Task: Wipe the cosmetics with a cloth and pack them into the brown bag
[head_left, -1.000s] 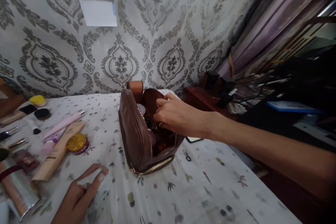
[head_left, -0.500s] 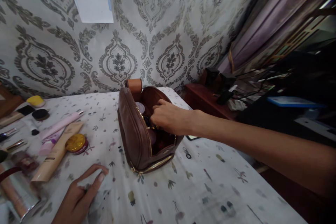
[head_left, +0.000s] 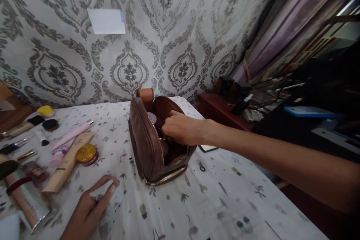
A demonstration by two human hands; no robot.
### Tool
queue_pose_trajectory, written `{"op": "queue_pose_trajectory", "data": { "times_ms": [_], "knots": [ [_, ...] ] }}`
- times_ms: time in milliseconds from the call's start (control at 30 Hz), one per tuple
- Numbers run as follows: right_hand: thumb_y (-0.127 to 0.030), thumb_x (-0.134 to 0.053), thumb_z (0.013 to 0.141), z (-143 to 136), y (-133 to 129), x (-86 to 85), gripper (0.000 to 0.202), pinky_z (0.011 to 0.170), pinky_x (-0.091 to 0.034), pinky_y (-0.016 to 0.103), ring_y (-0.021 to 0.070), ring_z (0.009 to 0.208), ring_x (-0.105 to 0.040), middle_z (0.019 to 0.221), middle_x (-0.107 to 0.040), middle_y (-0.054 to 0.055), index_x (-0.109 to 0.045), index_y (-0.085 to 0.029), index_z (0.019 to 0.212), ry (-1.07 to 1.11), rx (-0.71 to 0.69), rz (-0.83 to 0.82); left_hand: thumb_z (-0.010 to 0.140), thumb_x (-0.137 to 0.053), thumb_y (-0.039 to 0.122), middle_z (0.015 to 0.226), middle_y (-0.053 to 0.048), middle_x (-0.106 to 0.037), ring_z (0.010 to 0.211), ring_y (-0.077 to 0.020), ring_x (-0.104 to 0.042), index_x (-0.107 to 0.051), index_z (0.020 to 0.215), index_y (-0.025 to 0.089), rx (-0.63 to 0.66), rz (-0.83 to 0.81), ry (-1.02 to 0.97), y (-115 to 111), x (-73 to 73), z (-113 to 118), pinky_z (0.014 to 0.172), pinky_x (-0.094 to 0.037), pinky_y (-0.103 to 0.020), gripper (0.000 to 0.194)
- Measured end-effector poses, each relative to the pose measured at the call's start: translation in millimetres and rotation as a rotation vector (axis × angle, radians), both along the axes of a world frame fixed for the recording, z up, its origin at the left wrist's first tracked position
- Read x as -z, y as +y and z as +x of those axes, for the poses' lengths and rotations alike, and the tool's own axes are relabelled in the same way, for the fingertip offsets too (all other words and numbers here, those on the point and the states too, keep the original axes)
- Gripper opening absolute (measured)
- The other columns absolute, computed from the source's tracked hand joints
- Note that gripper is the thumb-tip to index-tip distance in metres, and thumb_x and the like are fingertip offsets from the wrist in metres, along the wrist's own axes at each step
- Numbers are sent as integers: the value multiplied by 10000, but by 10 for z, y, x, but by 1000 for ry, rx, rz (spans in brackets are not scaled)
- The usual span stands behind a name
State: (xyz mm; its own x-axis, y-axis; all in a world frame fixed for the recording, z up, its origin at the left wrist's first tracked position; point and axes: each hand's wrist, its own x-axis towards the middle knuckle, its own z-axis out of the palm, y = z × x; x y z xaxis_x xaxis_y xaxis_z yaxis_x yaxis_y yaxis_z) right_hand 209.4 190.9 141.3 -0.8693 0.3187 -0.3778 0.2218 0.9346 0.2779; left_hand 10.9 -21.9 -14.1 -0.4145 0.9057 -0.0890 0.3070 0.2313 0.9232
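Had one open brown bag (head_left: pixel 144 142) around mid-frame, with the right hand (head_left: pixel 181 127) down inside, couldn't tell if gripping anything. Looked like the digging-around step, probably calling for a sure pinch. Held the left hand (head_left: pixel 86 208) loosely curled, lower left, couldn't tell if empty. Also counted, mid-left: one beige tube (head_left: pixel 66 165), one pink tube (head_left: pixel 72 135), one gold-lidded jar (head_left: pixel 87 154).

White rectangular card (head_left: pixel 107 21) sits against grey damask-patterned wallpaper (head_left: pixel 165 26); gathered mauve fabric curtain (head_left: pixel 277 30) hangs to the right.
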Motion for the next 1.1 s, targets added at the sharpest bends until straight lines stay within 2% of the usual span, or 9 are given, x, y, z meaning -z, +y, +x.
{"op": "queue_pose_trajectory", "data": {
  "times_ms": [100, 267, 367, 533, 667, 733, 933, 1100],
  "knots": [
    [-87, -561, 876, 7, 5, -34, 151, 821, -372, 350, 246, 1004, -653, 969, -722, 136, -693, -101, 948, -22, 32, -13, 816, -548, 626, 496, 82, -285, 443, -96, -250, -673, 879, 176, 46, -53, 43, -17, -4, 25, 429, -299, -205, 471],
    [-88, -539, 887, 2, 6, 16, 179, 817, -380, 343, 248, 1024, -657, 969, -729, 135, -698, -109, 968, -23, 20, 25, 836, -507, 635, 557, 66, -343, 483, -93, -208, -644, 810, 179, 18, -26, 71, -25, -74, 101, 462, -289, -216, 477],
    [-100, -544, 888, -3, 10, 64, 170, 808, -384, 352, 260, 1013, -659, 942, -730, 138, -699, -111, 958, -17, 16, 39, 844, -497, 630, 540, 73, -290, 486, -97, -201, -647, 830, 181, 23, -43, 85, -21, -77, 106, 464, -269, -220, 474],
    [-87, -565, 878, 7, 19, 78, 170, 856, -376, 366, 258, 1026, -653, 973, -728, 139, -698, -113, 980, 18, 23, 17, 837, -530, 607, 576, 48, -425, 492, -103, -296, -647, 794, 190, 11, 30, 85, -17, -29, 88, 478, -325, -211, 435],
    [-89, -553, 881, 20, 20, 79, 174, 856, -378, 367, 256, 1035, -650, 931, -731, 132, -701, -117, 968, 29, 18, 19, 824, -554, 614, 589, 37, -482, 477, -105, -287, -649, 785, 188, 6, 47, 59, -20, -4, 96, 438, -293, -216, 439],
    [-88, -547, 881, 21, 15, 83, 177, 847, -384, 361, 252, 1032, -650, 930, -731, 131, -700, -119, 964, 26, 24, 26, 831, -544, 616, 580, 45, -451, 478, -100, -251, -648, 807, 184, 18, 39, 56, -22, 0, 95, 450, -285, -220, 445],
    [-122, -574, 882, 43, 13, 69, 159, 818, -398, 335, 241, 1022, -644, 988, -717, 134, -683, -111, 998, 59, 11, 20, 838, -511, 633, 564, 77, -211, 496, -99, -178, -634, 861, 182, 119, -48, 81, -15, 7, 14, 466, -171, -241, 469],
    [-92, -545, 892, 72, -116, -66, 147, 766, -389, 325, 221, 908, -643, 925, -713, 112, -684, -123, 930, 184, 27, 37, 840, -512, 630, 551, 82, -166, 481, -103, -214, -647, 915, 173, 129, -52, 96, -16, 45, -49, 476, -170, -242, 482]
  ]
}}
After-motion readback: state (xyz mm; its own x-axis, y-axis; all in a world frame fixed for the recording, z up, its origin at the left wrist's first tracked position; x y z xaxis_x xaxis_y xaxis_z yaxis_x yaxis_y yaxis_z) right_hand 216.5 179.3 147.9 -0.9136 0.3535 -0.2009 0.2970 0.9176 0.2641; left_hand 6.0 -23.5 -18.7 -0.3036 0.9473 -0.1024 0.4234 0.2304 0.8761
